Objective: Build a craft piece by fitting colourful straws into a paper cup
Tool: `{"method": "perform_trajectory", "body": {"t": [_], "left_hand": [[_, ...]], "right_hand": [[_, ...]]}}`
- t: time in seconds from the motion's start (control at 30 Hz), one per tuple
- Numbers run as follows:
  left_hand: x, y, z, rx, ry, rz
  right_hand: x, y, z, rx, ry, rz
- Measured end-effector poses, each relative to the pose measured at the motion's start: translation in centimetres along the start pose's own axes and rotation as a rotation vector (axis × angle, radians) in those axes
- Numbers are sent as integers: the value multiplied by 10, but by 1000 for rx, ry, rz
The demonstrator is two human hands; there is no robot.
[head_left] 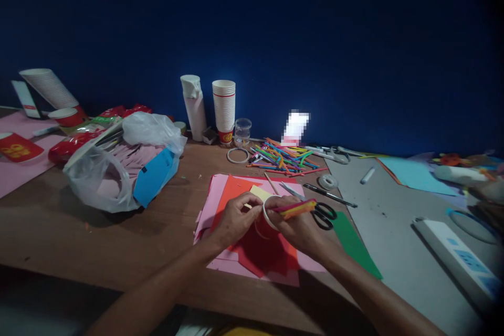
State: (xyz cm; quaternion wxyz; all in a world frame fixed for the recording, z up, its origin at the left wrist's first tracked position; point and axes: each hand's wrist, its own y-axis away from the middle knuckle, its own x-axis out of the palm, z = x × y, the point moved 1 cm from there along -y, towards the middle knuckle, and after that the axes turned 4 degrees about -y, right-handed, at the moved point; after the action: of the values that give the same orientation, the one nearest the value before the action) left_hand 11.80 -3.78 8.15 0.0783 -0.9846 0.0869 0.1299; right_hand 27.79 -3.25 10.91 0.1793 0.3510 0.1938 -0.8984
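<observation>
Above craft paper (252,272), the left hand (236,219) pinches a red paper cup (263,227); the right hand (295,227) grips coloured straws (294,209).

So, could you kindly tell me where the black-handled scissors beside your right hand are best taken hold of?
Grip the black finger loops of the black-handled steel scissors, coming from the right, clear of your right hand. The loops lie flat and exposed on that side, while the blades point away up the table.

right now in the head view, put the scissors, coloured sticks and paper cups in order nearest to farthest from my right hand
From the right hand:
1. Scissors, just to its right on the table
2. Coloured sticks, in a pile farther up the table
3. Paper cups, stacked by the wall, up and left
</observation>
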Motion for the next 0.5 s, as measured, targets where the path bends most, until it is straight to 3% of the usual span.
{"method": "perform_trajectory", "body": {"t": [0.27, 0.4, 0.5], "left_hand": [[3, 0, 0, 67, -26, -56], [3, -2, -3, -19, -36, -43], [1, -5, 0, -108, -2, -19]], "right_hand": [[2, 3, -5, 67, -136, -28], [5, 4, -5, 159, -281, -69], [5, 2, -2, 127, -162, -78]]}}
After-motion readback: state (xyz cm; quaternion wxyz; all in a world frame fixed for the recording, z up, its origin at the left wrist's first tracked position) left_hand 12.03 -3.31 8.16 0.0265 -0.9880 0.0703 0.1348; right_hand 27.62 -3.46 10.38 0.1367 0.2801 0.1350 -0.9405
